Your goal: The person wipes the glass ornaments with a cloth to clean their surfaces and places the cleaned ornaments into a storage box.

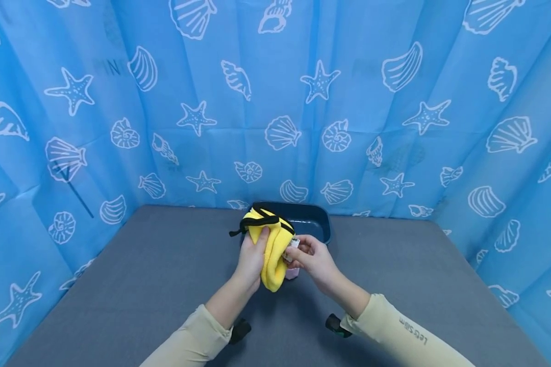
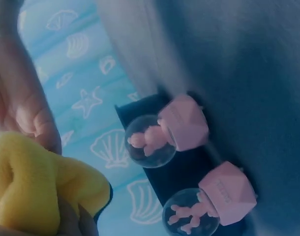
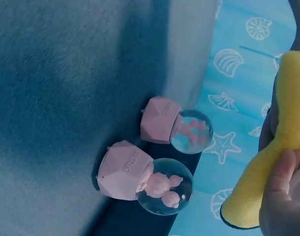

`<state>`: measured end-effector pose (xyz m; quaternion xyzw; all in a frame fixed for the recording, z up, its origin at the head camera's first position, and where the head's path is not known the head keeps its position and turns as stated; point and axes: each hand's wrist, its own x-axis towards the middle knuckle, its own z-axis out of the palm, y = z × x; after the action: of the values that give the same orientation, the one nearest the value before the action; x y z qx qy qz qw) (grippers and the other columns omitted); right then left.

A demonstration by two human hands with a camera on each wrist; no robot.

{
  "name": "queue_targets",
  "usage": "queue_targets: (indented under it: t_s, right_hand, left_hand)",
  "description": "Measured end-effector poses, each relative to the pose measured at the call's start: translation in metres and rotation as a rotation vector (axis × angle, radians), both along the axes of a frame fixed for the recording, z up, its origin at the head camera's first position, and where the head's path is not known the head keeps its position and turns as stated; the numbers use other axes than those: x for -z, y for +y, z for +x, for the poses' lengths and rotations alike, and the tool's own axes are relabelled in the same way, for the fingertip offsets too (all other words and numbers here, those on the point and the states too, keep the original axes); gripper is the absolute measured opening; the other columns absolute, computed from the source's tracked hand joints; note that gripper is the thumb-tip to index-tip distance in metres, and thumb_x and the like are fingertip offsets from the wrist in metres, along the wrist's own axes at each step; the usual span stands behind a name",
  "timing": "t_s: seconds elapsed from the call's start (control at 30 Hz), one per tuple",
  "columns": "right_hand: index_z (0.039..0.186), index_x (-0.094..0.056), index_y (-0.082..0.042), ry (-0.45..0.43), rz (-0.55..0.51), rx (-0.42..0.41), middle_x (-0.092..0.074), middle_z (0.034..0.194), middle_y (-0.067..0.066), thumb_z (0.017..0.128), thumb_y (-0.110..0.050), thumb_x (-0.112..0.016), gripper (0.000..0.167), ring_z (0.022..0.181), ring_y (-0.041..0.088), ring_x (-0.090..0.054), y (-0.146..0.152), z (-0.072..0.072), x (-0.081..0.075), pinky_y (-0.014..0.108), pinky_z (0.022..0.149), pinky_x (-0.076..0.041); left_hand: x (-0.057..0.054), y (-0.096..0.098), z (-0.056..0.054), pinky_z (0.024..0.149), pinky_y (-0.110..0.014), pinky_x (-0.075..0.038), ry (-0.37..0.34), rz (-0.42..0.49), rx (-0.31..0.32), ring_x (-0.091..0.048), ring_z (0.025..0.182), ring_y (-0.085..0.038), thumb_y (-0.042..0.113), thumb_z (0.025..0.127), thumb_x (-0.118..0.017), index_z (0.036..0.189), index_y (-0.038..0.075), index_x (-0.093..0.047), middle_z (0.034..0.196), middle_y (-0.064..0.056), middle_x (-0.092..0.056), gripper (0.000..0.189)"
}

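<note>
A yellow cloth (image 1: 275, 257) with black edging and a black loop hangs folded in the air between both hands. My left hand (image 1: 249, 262) grips its left side, thumb on top. At its right edge, my right hand (image 1: 314, 257) pinches a small white tag (image 1: 294, 243) with dark print. Below and beyond the cloth stand two snow globes with faceted pink bases, a nearer-left one (image 3: 124, 172) and another (image 3: 161, 120), each with a pink balloon-animal figure inside a clear ball. In the head view the cloth and hands mostly hide them.
A dark blue rectangular basin (image 1: 322, 211) stands behind the cloth at the table's back edge. The grey table (image 1: 395, 285) is bounded by a blue shell-print curtain (image 1: 275, 102) at the back and sides. Black wrist-worn devices (image 1: 338, 325) hang under the forearms.
</note>
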<state>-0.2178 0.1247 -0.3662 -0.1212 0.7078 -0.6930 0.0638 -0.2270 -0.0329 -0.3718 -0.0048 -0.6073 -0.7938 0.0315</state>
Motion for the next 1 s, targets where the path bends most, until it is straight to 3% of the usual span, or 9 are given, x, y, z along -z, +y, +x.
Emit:
queue_targets:
  t_s: [0.17, 0.27, 0.43, 0.53, 0.7, 0.83, 1.0]
  right_hand:
    - [0.123, -0.047, 0.012, 0.051, 0.034, -0.003, -0.061, 0.101, 0.013, 0.093, -0.004, -0.064, 0.037, 0.084, 0.016, -0.063, 0.001, 0.002, 0.003, 0.025, 0.075, -0.054]
    - [0.124, -0.046, 0.011, 0.139, 0.084, -0.031, -0.059, 0.106, 0.016, 0.091, -0.002, -0.067, 0.041, 0.088, 0.017, -0.06, 0.003, 0.003, 0.003, 0.023, 0.077, -0.053]
    - [0.125, -0.047, 0.007, 0.326, 0.183, -0.054, -0.057, 0.112, 0.021, 0.086, 0.002, -0.07, 0.046, 0.09, 0.023, -0.057, 0.007, 0.003, 0.001, 0.024, 0.08, -0.052]
    - [0.124, -0.048, 0.005, 0.413, 0.219, -0.042, -0.056, 0.116, 0.021, 0.083, 0.006, -0.072, 0.047, 0.092, 0.026, -0.059, 0.009, 0.002, 0.0, 0.026, 0.081, -0.053]
    - [0.121, -0.052, 0.005, 0.544, 0.273, -0.006, -0.055, 0.12, 0.02, 0.079, 0.013, -0.071, 0.046, 0.1, 0.032, -0.058, 0.012, -0.002, 0.002, 0.034, 0.083, -0.054]
    - [0.117, -0.054, 0.004, 0.576, 0.281, 0.001, -0.057, 0.121, 0.02, 0.077, 0.018, -0.07, 0.045, 0.105, 0.034, -0.056, 0.011, -0.003, 0.007, 0.035, 0.083, -0.054]
    - [0.114, -0.055, 0.004, 0.638, 0.287, -0.02, -0.058, 0.121, 0.022, 0.075, 0.02, -0.07, 0.045, 0.106, 0.034, -0.057, 0.009, -0.001, 0.013, 0.036, 0.082, -0.054]
  left_hand:
    - [-0.001, -0.001, -0.004, 0.103, -0.042, -0.041, -0.055, 0.041, -0.036, -0.051, 0.123, -0.029, 0.026, 0.105, -0.042, 0.143, 0.006, -0.037, 0.134, -0.017, -0.049, 0.043]
    - [0.0, -0.004, -0.006, 0.103, -0.043, -0.041, -0.106, 0.069, -0.042, -0.05, 0.124, -0.031, 0.025, 0.105, -0.043, 0.141, 0.003, -0.039, 0.133, -0.019, -0.05, 0.042]
    - [0.001, -0.011, -0.008, 0.102, -0.04, -0.042, -0.242, 0.132, -0.004, -0.053, 0.121, -0.026, 0.035, 0.103, -0.047, 0.138, 0.002, -0.043, 0.13, -0.017, -0.054, 0.048]
    - [-0.002, -0.016, -0.008, 0.098, -0.036, -0.045, -0.285, 0.139, 0.033, -0.057, 0.112, -0.021, 0.043, 0.101, -0.047, 0.135, 0.002, -0.048, 0.124, -0.013, -0.057, 0.053]
    - [-0.007, -0.018, -0.003, 0.093, -0.032, -0.046, -0.278, 0.078, 0.142, -0.058, 0.101, -0.016, 0.053, 0.097, -0.05, 0.131, 0.002, -0.051, 0.114, -0.009, -0.058, 0.061]
    - [-0.007, -0.013, 0.001, 0.093, -0.033, -0.047, -0.247, 0.022, 0.221, -0.059, 0.102, -0.018, 0.048, 0.096, -0.056, 0.133, 0.001, -0.044, 0.116, -0.011, -0.056, 0.062]
    - [-0.003, -0.006, 0.001, 0.091, -0.034, -0.05, -0.234, 0.084, 0.178, -0.059, 0.103, -0.02, 0.034, 0.098, -0.058, 0.133, 0.0, -0.041, 0.119, -0.014, -0.054, 0.052]
